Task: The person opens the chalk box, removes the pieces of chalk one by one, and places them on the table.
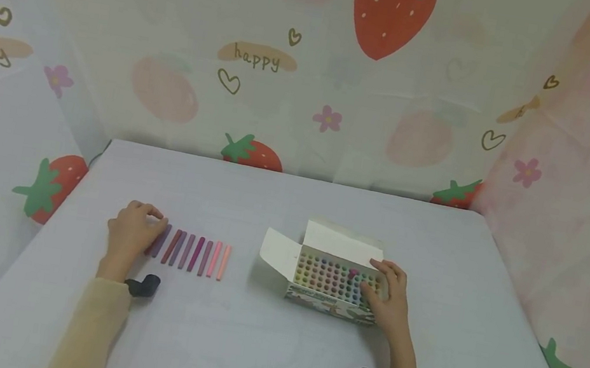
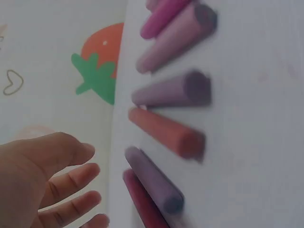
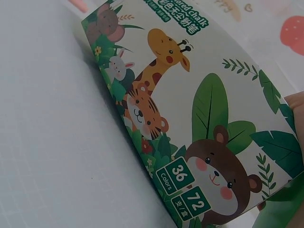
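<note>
My left hand point(image 1: 129, 234) is over the left end of a row of several chalk sticks point(image 1: 196, 254), in purples, reds and pinks. In the left wrist view its thumb and fingers point(image 2: 76, 173) are apart with nothing between them, beside a purple chalk stick point(image 2: 156, 183) and a crimson one point(image 2: 142, 199). My right hand point(image 1: 391, 299) grips the right end of an upright-lidded chalk box point(image 1: 330, 305), thumb over the top. Many coloured chalk ends fill the box, and one magenta chalk stick point(image 1: 353, 273) stands higher than the rest.
The box's side flap point(image 1: 279, 253) sticks out left and its lid point(image 1: 343, 243) stands raised at the back. A white-covered table point(image 1: 224, 340) lies under everything. Strawberry-printed cloth point(image 1: 308, 102) hangs behind and at both sides.
</note>
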`<control>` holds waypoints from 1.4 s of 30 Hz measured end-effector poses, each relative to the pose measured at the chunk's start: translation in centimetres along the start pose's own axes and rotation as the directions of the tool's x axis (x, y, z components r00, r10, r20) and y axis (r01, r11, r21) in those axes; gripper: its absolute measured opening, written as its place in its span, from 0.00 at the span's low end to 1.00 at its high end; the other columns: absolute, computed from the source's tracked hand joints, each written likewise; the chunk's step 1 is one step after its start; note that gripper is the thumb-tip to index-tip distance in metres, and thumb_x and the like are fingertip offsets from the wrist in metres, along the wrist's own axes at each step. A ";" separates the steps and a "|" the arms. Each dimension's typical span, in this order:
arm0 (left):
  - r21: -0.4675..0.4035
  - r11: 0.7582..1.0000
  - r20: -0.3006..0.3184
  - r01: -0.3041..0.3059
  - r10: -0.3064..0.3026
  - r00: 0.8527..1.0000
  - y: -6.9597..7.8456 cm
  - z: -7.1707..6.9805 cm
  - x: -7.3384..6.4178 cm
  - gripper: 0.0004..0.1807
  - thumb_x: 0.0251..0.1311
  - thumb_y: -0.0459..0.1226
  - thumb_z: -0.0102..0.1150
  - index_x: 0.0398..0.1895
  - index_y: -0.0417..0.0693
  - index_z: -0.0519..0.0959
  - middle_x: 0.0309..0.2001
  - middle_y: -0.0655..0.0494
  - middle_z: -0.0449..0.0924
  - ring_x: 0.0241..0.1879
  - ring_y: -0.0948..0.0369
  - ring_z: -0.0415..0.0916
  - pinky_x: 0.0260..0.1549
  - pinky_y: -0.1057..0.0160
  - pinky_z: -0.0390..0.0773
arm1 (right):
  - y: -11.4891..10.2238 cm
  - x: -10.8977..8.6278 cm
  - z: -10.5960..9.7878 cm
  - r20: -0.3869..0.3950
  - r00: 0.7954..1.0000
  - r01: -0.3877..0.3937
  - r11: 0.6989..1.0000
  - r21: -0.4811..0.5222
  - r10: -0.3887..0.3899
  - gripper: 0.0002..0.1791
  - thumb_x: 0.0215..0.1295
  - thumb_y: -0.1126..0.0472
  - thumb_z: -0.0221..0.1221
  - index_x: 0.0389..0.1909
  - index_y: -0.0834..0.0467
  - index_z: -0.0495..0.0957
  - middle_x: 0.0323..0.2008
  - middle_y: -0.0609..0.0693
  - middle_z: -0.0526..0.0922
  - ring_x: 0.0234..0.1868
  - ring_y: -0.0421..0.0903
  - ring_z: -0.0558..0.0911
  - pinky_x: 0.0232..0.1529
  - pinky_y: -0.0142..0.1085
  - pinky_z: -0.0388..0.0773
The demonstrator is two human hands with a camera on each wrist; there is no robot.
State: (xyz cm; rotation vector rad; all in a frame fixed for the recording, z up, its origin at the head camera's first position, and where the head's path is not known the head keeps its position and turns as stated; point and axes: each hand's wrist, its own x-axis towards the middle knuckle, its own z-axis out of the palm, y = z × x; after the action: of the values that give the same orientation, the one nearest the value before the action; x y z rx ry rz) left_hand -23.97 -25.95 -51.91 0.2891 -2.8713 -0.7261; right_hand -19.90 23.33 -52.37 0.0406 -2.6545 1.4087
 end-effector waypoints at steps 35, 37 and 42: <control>-0.329 0.764 -0.451 -0.556 0.390 0.803 16.5 4.3 -5.6 0.05 0.55 0.34 0.58 0.35 0.48 0.80 0.34 0.57 0.81 0.34 0.59 0.74 0.35 0.58 0.70 | 0.0 -0.1 0.0 0.004 1.000 0.006 1.000 0.004 -0.006 0.27 0.58 0.62 0.60 0.60 0.54 0.68 0.64 0.57 0.56 0.67 0.60 0.56 0.62 0.62 0.51; -0.329 0.755 -0.445 -0.568 0.406 0.798 17.5 4.5 -5.9 0.05 0.55 0.34 0.58 0.35 0.49 0.80 0.34 0.58 0.81 0.34 0.60 0.73 0.36 0.58 0.70 | 0.0 0.0 0.0 0.005 1.000 0.005 1.000 0.002 -0.005 0.27 0.58 0.62 0.60 0.60 0.54 0.68 0.64 0.58 0.56 0.67 0.60 0.56 0.62 0.62 0.50; -0.304 0.737 -0.429 -0.603 0.460 0.778 19.9 5.4 -6.9 0.05 0.55 0.35 0.57 0.35 0.50 0.80 0.34 0.60 0.80 0.35 0.61 0.74 0.35 0.58 0.70 | -0.1 0.0 0.0 0.009 1.000 -0.002 1.000 0.003 0.002 0.27 0.58 0.62 0.61 0.60 0.54 0.68 0.64 0.58 0.56 0.67 0.60 0.56 0.62 0.62 0.50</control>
State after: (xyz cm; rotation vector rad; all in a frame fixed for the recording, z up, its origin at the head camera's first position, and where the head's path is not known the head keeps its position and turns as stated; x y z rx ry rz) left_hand -21.33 -4.77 -47.72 -0.4395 -2.2103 -1.0290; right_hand -19.85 23.32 -52.29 0.0444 -2.6599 1.4171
